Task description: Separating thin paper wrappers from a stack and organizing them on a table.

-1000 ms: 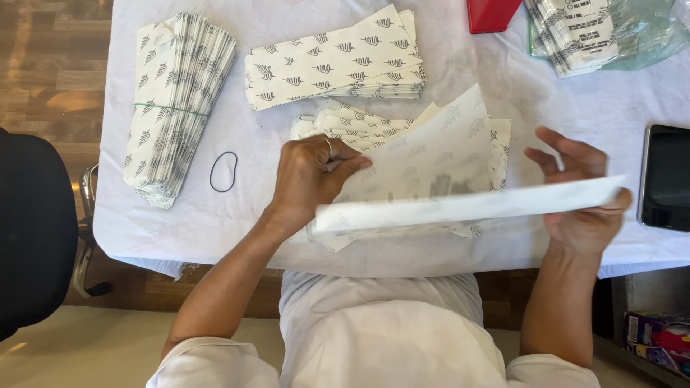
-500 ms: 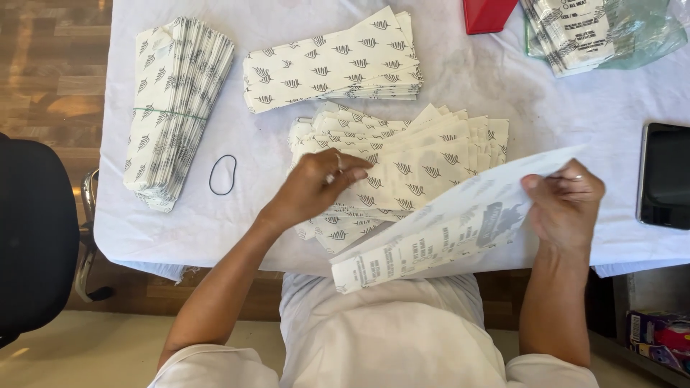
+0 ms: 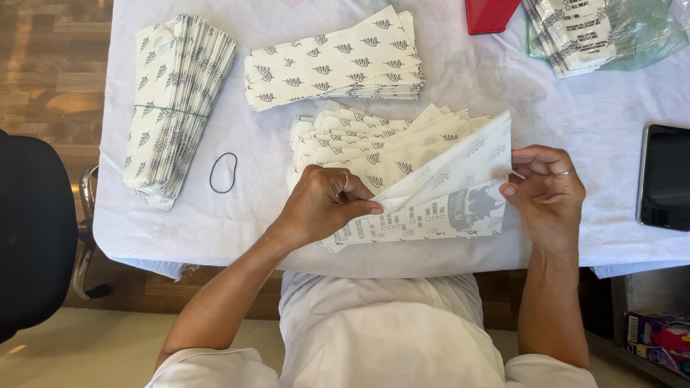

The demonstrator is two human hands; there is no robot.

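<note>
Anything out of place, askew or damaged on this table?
Nothing looks damaged or spilled. The loose pile of paper bags under the hands is fanned and uneven, unlike the banded bundle and the squared stack. One rubber band lies loose on the cloth. Left hand and right hand hold one bag between them.

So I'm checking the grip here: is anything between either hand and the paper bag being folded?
Nothing visible: the left hand and the right hand both pinch the paper bag directly.
</note>
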